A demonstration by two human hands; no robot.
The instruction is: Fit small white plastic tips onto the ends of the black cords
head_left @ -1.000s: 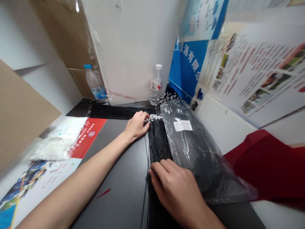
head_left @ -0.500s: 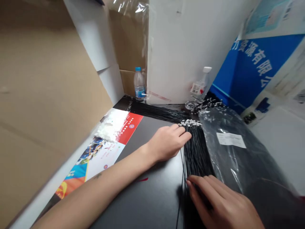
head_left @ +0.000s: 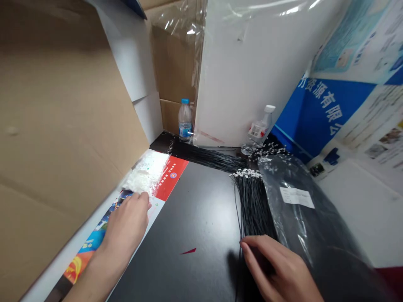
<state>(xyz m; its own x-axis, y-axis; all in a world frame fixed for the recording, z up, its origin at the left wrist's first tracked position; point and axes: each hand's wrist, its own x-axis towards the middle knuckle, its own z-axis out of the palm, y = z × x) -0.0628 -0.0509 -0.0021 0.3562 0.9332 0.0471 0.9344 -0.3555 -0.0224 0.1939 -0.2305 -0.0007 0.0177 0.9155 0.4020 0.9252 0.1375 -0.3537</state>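
My right hand [head_left: 277, 268] pinches a thin black wire [head_left: 238, 209] between thumb and index finger. The wire lies along the left side of a thick bundle of black wires [head_left: 255, 205] with small white ends grouped at the top. On the left, my left hand [head_left: 130, 218] is over a printed sheet [head_left: 171, 176], at the near edge of a heap of small white pieces [head_left: 145, 174]. Its fingers are curled inward and closed. The fingertips are mostly hidden, so anything between them cannot be made out.
A clear plastic bag [head_left: 294, 222] with a white label lies right of the bundle. More black wires [head_left: 210, 157] stretch across the back. Two bottles, one blue-capped [head_left: 185, 121] and one white-capped [head_left: 261, 128], stand behind. Cardboard [head_left: 69, 126] walls the left. A red scrap [head_left: 189, 251] lies on the dark table [head_left: 195, 209].
My left hand has left the white ends of the wire bundle and moved left to the heap of white pieces. The right hand keeps its pinch in about the same place.
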